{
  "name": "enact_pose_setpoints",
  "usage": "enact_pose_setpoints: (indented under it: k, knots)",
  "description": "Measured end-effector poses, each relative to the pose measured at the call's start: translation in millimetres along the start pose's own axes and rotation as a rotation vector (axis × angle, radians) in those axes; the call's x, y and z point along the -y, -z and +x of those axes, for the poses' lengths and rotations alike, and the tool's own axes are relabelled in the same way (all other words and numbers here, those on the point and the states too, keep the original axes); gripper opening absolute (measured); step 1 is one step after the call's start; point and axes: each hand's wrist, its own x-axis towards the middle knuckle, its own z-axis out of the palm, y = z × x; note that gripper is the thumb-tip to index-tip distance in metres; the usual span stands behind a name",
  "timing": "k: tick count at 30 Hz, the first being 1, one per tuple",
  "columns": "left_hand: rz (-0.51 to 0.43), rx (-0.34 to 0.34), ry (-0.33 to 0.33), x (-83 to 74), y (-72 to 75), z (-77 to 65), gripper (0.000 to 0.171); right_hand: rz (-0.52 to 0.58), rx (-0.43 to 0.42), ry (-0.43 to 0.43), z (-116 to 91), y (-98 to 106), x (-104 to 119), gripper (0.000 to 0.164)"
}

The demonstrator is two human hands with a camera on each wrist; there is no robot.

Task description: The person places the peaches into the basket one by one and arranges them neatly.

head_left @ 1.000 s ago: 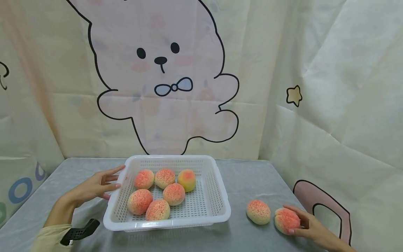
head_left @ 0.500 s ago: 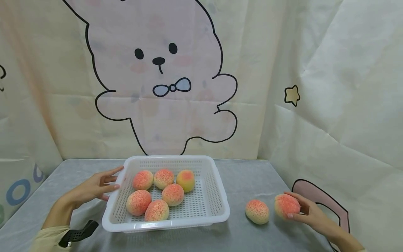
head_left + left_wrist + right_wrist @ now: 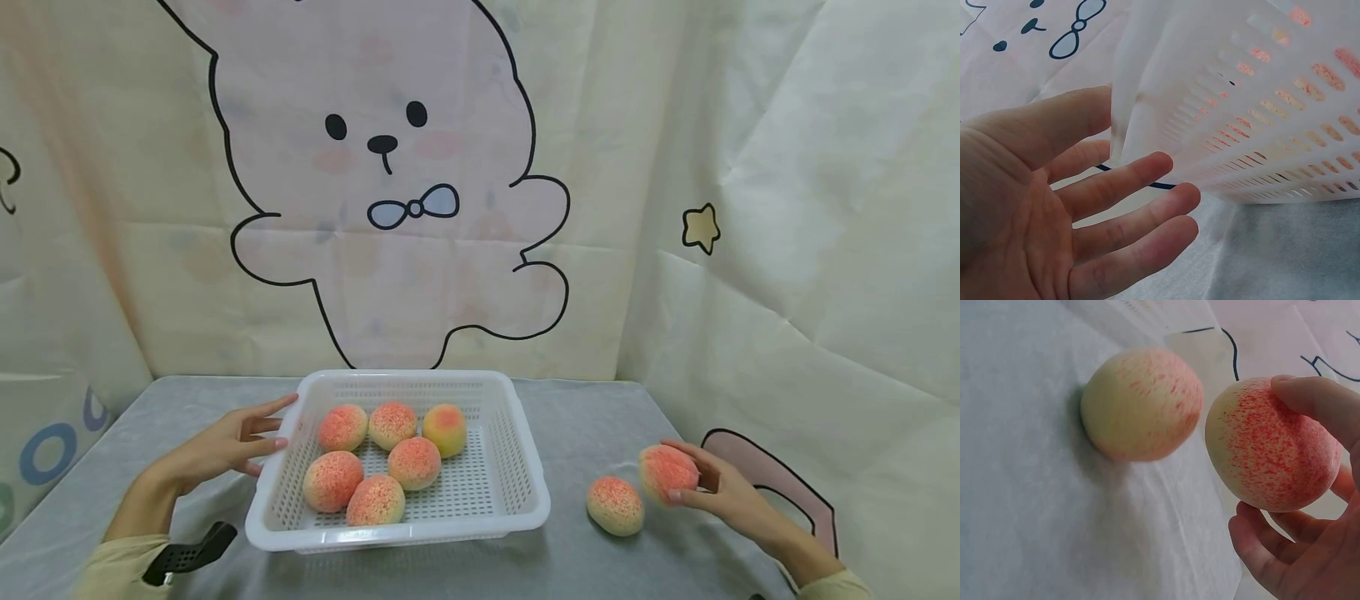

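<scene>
My right hand (image 3: 731,496) grips a red-and-cream peach (image 3: 667,473), held above the table at the right. In the right wrist view, thumb and fingers close round this peach (image 3: 1272,447) from opposite sides. Just left of it a second peach (image 3: 615,506) lies on the table. My left hand (image 3: 217,446) rests against the left side of a white plastic basket (image 3: 517,523), its fingers spread and fairly straight. The left wrist view has fingertips at the basket's rim and slotted wall (image 3: 1172,69); some tips are hidden behind the rim. Several peaches (image 3: 414,463) lie inside the basket.
A grey cloth (image 3: 555,450) covers the table. Behind it hangs a pale curtain (image 3: 600,317) with a cartoon bear, and more curtain closes in both sides. A black band (image 3: 191,554) sits at the left wrist.
My right hand has lifted its peach off the table and carried it up and left, close to the second peach. The left hand and the basket stay where they were.
</scene>
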Motion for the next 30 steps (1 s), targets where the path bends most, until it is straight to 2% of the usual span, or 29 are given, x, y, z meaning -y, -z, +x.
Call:
enact_pose_setpoints:
  k: [15, 26, 30]
  knots:
    - [0.001, 0.021, -0.009, 0.4, 0.7, -0.8, 0.083, -0.011, 0.076, -0.006, 24.7, -16.7, 27.4, 0.067]
    - [0.000, -0.006, 0.019, 0.0, -1.0, -0.7, 0.083, 0.013, 0.126, 0.000, 40.3, -28.1, 43.2, 0.066]
    - [0.008, -0.012, 0.030, -0.8, -1.4, -0.6, 0.084, 0.034, 0.140, 0.030, 45.2, -32.6, 49.1, 0.066]
